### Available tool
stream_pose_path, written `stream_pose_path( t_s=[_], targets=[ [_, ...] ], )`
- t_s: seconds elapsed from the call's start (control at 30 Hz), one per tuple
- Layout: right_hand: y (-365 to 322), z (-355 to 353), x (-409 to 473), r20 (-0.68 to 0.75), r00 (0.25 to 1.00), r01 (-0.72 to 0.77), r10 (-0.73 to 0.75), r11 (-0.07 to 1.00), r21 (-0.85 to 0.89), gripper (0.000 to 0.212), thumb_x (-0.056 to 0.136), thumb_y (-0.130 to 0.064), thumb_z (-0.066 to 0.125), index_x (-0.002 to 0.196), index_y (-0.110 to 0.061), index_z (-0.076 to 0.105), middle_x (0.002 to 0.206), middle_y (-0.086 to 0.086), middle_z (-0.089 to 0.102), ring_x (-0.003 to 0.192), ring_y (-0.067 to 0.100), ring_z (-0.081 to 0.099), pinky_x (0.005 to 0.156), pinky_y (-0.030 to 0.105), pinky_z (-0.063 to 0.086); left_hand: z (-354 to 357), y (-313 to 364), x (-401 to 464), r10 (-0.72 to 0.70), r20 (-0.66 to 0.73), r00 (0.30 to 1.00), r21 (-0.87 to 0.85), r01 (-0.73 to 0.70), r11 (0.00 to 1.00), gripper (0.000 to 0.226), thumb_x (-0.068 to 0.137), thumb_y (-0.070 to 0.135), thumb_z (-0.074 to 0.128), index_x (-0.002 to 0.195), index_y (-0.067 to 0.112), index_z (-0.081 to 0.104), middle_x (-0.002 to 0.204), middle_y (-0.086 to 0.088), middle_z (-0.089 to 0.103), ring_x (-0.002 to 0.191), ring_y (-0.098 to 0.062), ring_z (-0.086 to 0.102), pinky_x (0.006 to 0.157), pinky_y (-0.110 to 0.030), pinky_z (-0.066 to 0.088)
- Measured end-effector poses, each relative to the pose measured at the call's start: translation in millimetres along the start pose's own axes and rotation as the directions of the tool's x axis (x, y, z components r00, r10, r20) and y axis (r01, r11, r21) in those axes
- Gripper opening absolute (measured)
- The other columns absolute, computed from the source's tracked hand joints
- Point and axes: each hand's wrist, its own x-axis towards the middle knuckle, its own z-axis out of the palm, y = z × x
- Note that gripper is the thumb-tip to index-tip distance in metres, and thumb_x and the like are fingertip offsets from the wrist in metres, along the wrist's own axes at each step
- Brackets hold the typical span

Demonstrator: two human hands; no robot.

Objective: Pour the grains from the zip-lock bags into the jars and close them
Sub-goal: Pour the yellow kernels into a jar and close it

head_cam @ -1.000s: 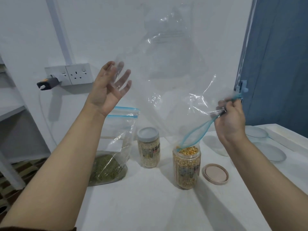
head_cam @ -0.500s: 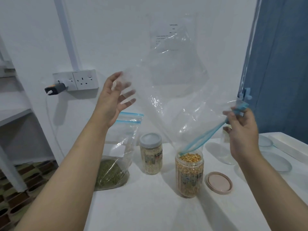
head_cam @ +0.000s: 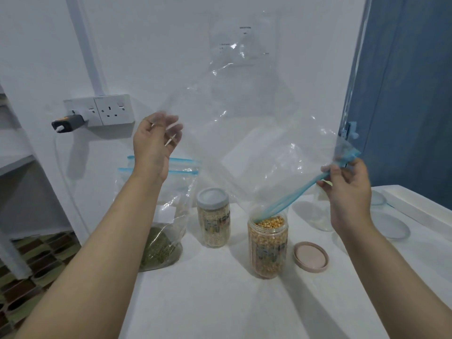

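An empty clear zip-lock bag [head_cam: 244, 133] hangs upside down above the table. Its blue zip strip [head_cam: 291, 201] dips into the open jar of yellow corn kernels [head_cam: 267, 248]. My left hand [head_cam: 156, 145] holds the bag's raised corner, fingers curled behind the plastic. My right hand [head_cam: 347, 182] pinches the upper end of the blue zip strip. A pink lid [head_cam: 310, 256] lies flat to the right of the corn jar. A second jar [head_cam: 214, 223] of pale grains stands shut under a grey lid. At the left, a zip-lock bag of green grains [head_cam: 159, 231] stands upright.
A clear empty jar [head_cam: 321, 216] stands behind my right wrist. Pale round lids [head_cam: 396, 227] and a white tray [head_cam: 415, 206] lie at the table's right. A wall socket with a plugged charger [head_cam: 71, 122] is at the left, a blue curtain [head_cam: 411, 89] at the right.
My left hand's spread fingers have curled onto the bag's corner. My right hand has shifted a little along the zip strip. The bag's mouth stays in the corn jar.
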Motion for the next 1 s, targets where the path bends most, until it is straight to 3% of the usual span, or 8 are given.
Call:
stream_pose_path(
  t_s=[0.17,0.3,0.37,0.47,0.6,0.77,0.87,1.0],
  targets=[
    [-3.1,1.7,-1.4,-0.006,1.000,0.001,-0.001,1.000,0.013,0.025,0.104,-0.013,0.048,0.100,-0.037,0.055,0.086,-0.006,0.064,0.090,0.010,0.062,0.076,0.025,0.053,7.2,-0.3,-6.8,-0.036,0.023,0.999,-0.019,0.036,0.999,0.012,0.104,0.035,0.044,0.103,0.025,0.050,0.094,-0.001,0.071,0.082,-0.020,0.070,0.076,-0.031,0.056],
    [-1.8,3.7,-1.1,0.042,0.999,0.000,0.000,1.000,0.010,0.019,0.103,-0.014,0.048,0.106,-0.030,0.058,0.086,-0.006,0.065,0.090,0.010,0.062,0.075,0.022,0.053,1.9,-3.2,-8.1,-0.111,0.210,0.971,-0.232,0.160,0.959,0.014,0.102,0.039,0.045,0.108,0.028,0.050,0.104,0.002,0.071,0.104,-0.022,0.068,0.091,-0.038,0.053],
    [-1.0,3.5,-1.9,0.047,0.999,0.006,-0.007,1.000,0.013,0.020,0.104,-0.014,0.048,0.106,-0.030,0.059,0.084,-0.008,0.064,0.089,0.008,0.061,0.075,0.021,0.052,-1.2,-16.8,-16.9,-0.189,0.299,0.935,-0.235,0.264,0.935,0.018,0.094,0.045,0.057,0.107,0.033,0.054,0.119,0.003,0.069,0.119,-0.024,0.062,0.106,-0.046,0.044],
    [2.4,0.7,-3.9,0.057,0.998,0.006,-0.007,1.000,0.021,0.020,0.104,-0.015,0.047,0.105,-0.031,0.059,0.084,-0.008,0.064,0.088,0.006,0.061,0.078,0.023,0.052,-0.3,-41.2,-33.9,-0.260,0.375,0.890,-0.190,0.348,0.918,0.060,0.062,0.038,0.089,0.112,0.031,0.057,0.118,0.006,0.068,0.119,-0.026,0.063,0.105,-0.047,0.044],
    [9.2,-6.3,-5.2,0.044,0.999,0.005,-0.008,0.997,0.077,0.025,0.105,-0.011,0.045,0.101,-0.032,0.058,0.082,-0.008,0.062,0.086,0.008,0.059,0.078,0.025,0.051,11.3,-47.0,-38.5,-0.221,0.398,0.890,-0.180,0.312,0.933,0.036,0.087,0.011,0.062,0.116,0.032,0.058,0.121,0.007,0.067,0.117,-0.023,0.062,0.101,-0.042,0.047],
    [15.7,-11.7,-5.4,0.063,0.998,-0.021,0.012,0.989,0.147,0.022,0.105,-0.009,0.044,0.102,-0.028,0.056,0.080,-0.010,0.062,0.084,0.008,0.059,0.081,0.025,0.052,25.1,-40.6,-35.1,-0.152,0.443,0.884,-0.173,0.250,0.953,0.034,0.100,0.007,0.044,0.118,0.033,0.058,0.119,0.010,0.067,0.114,-0.019,0.064,0.103,-0.041,0.046],
    [18.2,-13.5,-4.0,0.078,0.997,-0.040,0.026,0.982,0.183,0.023,0.105,-0.008,0.042,0.101,-0.026,0.055,0.080,-0.009,0.062,0.084,0.008,0.059,0.083,0.027,0.052,33.6,-39.7,-33.4,-0.163,0.440,0.883,-0.162,0.256,0.953,0.029,0.104,0.008,0.040,0.113,0.030,0.057,0.119,0.011,0.068,0.112,-0.018,0.065,0.097,-0.036,0.049],
    [21.4,-19.7,-0.1,0.077,0.995,-0.073,0.056,0.968,0.240,0.024,0.106,-0.007,0.039,0.101,-0.025,0.053,0.079,-0.010,0.060,0.082,0.007,0.059,0.081,0.024,0.052,32.2,-58.0,-38.8,-0.281,0.404,0.871,-0.042,0.325,0.945,0.017,0.103,0.029,0.043,0.115,0.029,0.055,0.127,0.005,0.065,0.116,-0.017,0.061,0.107,-0.041,0.041]
  ],
)
